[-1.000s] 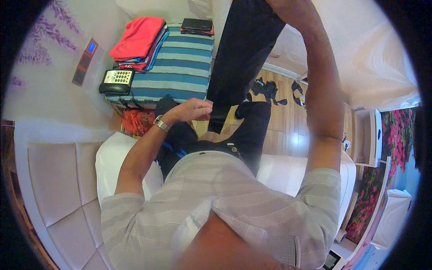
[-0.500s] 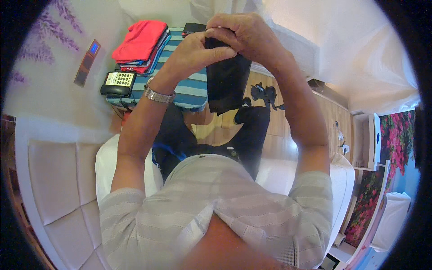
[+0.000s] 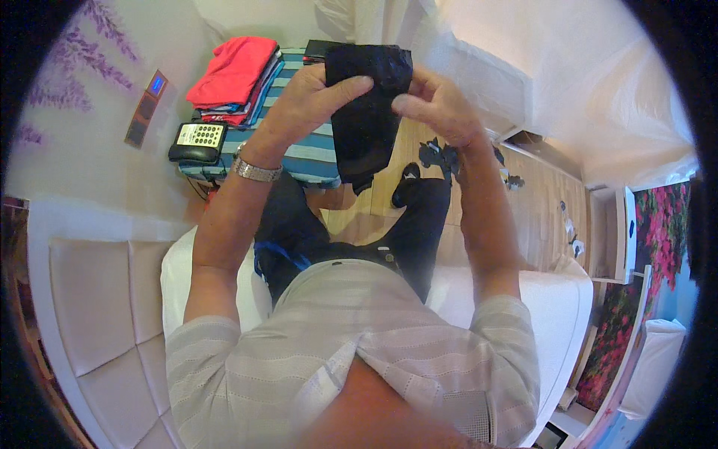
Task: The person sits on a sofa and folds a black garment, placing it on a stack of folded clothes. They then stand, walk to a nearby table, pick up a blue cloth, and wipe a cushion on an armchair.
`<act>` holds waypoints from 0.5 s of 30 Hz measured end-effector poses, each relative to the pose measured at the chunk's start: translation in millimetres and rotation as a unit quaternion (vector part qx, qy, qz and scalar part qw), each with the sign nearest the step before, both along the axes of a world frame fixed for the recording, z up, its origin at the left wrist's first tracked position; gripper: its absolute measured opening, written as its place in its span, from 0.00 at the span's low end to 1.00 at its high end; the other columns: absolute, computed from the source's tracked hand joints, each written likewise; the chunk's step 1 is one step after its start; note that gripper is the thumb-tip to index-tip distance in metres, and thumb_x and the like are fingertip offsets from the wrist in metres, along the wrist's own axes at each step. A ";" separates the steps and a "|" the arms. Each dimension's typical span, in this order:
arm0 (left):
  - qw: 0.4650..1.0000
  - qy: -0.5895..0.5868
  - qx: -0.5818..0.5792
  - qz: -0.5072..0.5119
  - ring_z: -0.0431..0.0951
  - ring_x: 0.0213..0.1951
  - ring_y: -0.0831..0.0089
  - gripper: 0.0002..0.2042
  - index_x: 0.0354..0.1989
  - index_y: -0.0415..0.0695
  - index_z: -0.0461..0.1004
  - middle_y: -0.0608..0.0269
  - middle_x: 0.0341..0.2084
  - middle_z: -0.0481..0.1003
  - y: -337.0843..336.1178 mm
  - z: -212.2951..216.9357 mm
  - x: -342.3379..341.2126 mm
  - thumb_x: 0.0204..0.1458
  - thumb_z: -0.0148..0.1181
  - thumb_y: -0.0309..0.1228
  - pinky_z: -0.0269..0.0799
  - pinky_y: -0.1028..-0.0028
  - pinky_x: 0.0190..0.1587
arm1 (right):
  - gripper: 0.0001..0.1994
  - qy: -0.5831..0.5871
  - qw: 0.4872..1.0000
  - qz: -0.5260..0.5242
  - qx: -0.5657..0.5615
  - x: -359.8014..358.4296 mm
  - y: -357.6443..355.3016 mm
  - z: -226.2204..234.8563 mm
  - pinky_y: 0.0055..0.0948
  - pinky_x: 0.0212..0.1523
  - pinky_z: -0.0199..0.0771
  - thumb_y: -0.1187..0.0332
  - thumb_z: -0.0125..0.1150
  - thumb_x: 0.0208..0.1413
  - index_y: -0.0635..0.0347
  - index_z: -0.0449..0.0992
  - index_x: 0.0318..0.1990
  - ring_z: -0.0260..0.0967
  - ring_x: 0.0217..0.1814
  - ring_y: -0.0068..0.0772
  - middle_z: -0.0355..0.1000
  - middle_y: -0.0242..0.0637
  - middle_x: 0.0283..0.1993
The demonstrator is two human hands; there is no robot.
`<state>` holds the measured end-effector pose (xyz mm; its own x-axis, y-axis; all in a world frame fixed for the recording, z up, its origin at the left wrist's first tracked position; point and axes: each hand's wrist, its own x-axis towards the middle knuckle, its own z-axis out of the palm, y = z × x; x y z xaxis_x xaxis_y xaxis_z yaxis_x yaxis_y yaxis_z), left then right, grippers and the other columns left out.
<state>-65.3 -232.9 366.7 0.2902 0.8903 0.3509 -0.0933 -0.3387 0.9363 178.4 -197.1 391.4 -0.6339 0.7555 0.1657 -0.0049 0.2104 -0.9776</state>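
In front of me hangs a limp, flat black piece (image 3: 363,138) that looks like cloth or a thin bag; I cannot tell which. Gripping its left side is my left hand (image 3: 320,93), the thumb lying across the front and the fingers hidden behind. My right hand (image 3: 441,108) holds the opposite edge, its thumb at the front and its fingers partly out of sight behind the piece. The upper end stands above both hands, wrinkled and a little shiny, while the lower end narrows to a loose tip above the floor.
A striped blue stool or bench (image 3: 308,153) stands ahead, bearing a stack of folded clothes (image 3: 233,71) with a red one on top. Beside the stack sits a black desk phone (image 3: 198,142). Dark crumpled items (image 3: 440,156) lie on the wooden floor (image 3: 467,213). I sit on a white bed (image 3: 553,299).
My hands have drawn apart, the right one moving down and to the right. The black piece's upper end, earlier bunched under my fingers, now stands up above them.
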 end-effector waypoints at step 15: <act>0.990 -0.088 -0.102 0.037 0.82 0.41 0.78 0.17 0.52 0.36 0.79 0.65 0.42 0.83 -9.8 20.0 -1.4 0.64 0.63 0.38 0.78 0.74 0.46 | 0.17 -0.050 0.998 -0.028 -0.031 -32.8 -23.6 -63.3 0.28 0.51 0.76 0.69 0.74 0.56 0.63 0.82 0.52 0.75 0.45 0.22 0.80 0.27 0.44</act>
<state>-66.7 -242.8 386.7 0.1725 0.9643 0.2010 -0.2425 -0.1562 0.9575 145.7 -220.7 328.1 -0.6008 0.7974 0.0564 0.1028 0.1471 -0.9838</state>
